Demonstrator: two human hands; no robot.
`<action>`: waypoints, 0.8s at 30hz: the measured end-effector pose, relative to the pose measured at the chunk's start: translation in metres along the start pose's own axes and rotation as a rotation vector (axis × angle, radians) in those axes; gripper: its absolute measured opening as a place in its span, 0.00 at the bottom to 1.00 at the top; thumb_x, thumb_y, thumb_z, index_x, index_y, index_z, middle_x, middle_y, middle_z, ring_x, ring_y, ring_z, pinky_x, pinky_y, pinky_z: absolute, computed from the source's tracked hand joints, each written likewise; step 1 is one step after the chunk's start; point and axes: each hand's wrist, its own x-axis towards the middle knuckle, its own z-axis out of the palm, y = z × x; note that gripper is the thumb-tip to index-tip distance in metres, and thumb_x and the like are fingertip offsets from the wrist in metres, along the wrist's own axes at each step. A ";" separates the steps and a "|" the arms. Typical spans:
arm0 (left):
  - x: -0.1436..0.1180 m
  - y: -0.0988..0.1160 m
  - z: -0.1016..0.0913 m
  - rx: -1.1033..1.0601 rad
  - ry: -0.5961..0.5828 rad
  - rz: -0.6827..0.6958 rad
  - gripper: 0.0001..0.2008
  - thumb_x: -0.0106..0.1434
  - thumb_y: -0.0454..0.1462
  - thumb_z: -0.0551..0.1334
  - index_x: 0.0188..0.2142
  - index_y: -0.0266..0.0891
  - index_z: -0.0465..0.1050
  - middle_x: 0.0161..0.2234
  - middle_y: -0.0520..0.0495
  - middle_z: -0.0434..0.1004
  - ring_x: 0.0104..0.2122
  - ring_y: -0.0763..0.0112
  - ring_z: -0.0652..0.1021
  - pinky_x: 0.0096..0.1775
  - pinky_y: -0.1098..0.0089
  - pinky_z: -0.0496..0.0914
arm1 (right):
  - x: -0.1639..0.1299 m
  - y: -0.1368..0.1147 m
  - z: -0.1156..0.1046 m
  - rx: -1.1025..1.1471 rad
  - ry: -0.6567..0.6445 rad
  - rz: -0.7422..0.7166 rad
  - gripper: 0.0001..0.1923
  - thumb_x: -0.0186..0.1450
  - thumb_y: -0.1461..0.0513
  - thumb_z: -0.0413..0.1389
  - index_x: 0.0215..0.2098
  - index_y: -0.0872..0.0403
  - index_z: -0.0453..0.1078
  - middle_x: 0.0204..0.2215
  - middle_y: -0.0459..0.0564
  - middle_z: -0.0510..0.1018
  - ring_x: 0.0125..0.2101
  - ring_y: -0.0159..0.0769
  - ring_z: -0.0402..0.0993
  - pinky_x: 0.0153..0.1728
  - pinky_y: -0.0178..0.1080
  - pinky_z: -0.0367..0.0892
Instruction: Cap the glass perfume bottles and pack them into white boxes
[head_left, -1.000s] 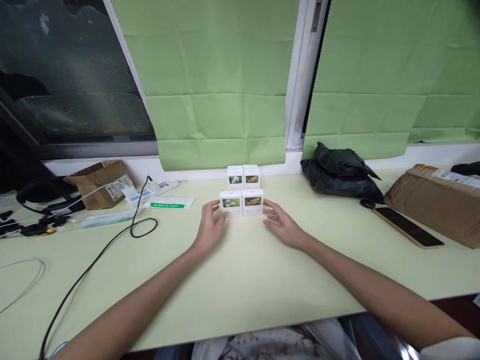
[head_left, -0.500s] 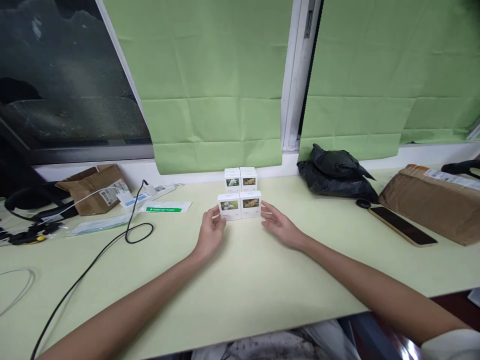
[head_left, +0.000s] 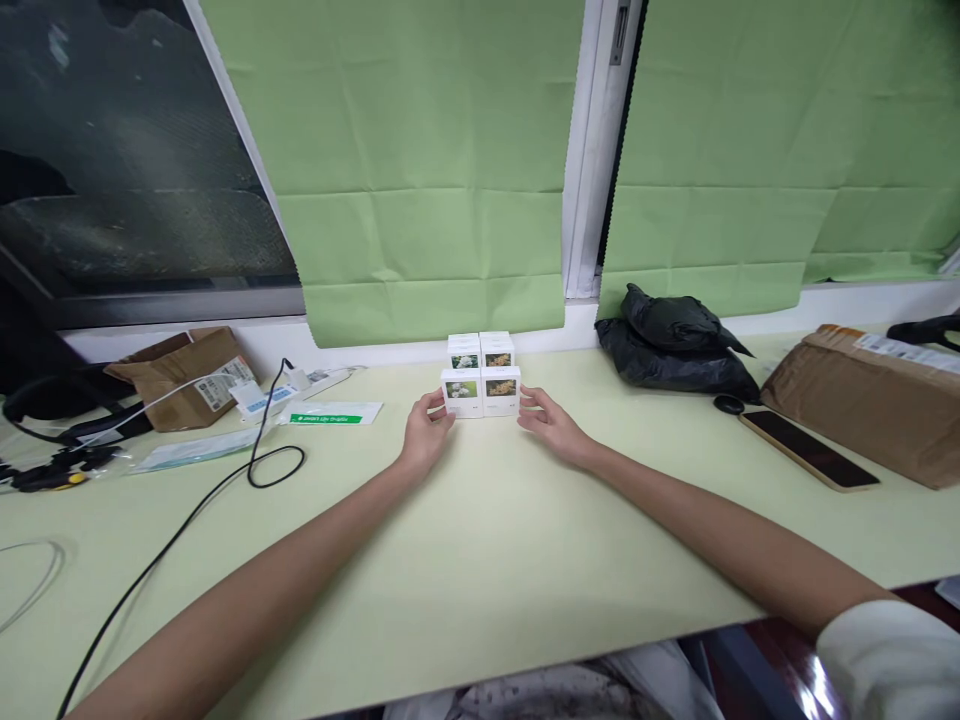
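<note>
On the pale green table (head_left: pixel 480 560), a black cable (head_left: pixel 255 470) loops well left of the work. The left hand (head_left: pixel 426 438) is loosely spread, its fingertips against the left side of the front pair of small white cardboard boxes with flower pictures (head_left: pixel 481 391). This pair stands just in front of 2 matching rear white boxes (head_left: pixel 480 350), near the wall. The right hand (head_left: pixel 549 428), equally relaxed and grasping nothing, touches the pair's right side. The step looks like squaring the 4 boxes; any further nudge calls for even pressure from both sides. A crumpled black plastic bag (head_left: pixel 675 345) lies farther right.
</note>
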 end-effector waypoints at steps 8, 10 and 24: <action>0.038 -0.015 0.019 -0.040 0.074 -0.009 0.26 0.56 0.32 0.74 0.54 0.39 0.74 0.47 0.43 0.78 0.45 0.62 0.83 0.52 0.57 0.77 | 0.039 0.006 -0.006 0.006 0.095 0.067 0.35 0.63 0.57 0.65 0.67 0.42 0.64 0.61 0.55 0.71 0.56 0.44 0.75 0.63 0.53 0.65; 0.045 -0.017 0.022 -0.045 0.090 -0.012 0.27 0.55 0.32 0.74 0.54 0.40 0.74 0.46 0.43 0.79 0.45 0.63 0.83 0.51 0.58 0.77 | 0.046 0.007 -0.008 0.011 0.104 0.079 0.35 0.62 0.57 0.66 0.67 0.42 0.64 0.61 0.55 0.71 0.55 0.44 0.76 0.62 0.52 0.67; 0.065 -0.018 0.030 0.092 0.202 -0.029 0.25 0.56 0.34 0.75 0.53 0.42 0.74 0.42 0.46 0.79 0.40 0.65 0.82 0.43 0.65 0.77 | 0.063 0.004 -0.006 0.044 0.119 0.118 0.33 0.62 0.59 0.65 0.65 0.45 0.67 0.61 0.55 0.71 0.51 0.40 0.77 0.56 0.46 0.73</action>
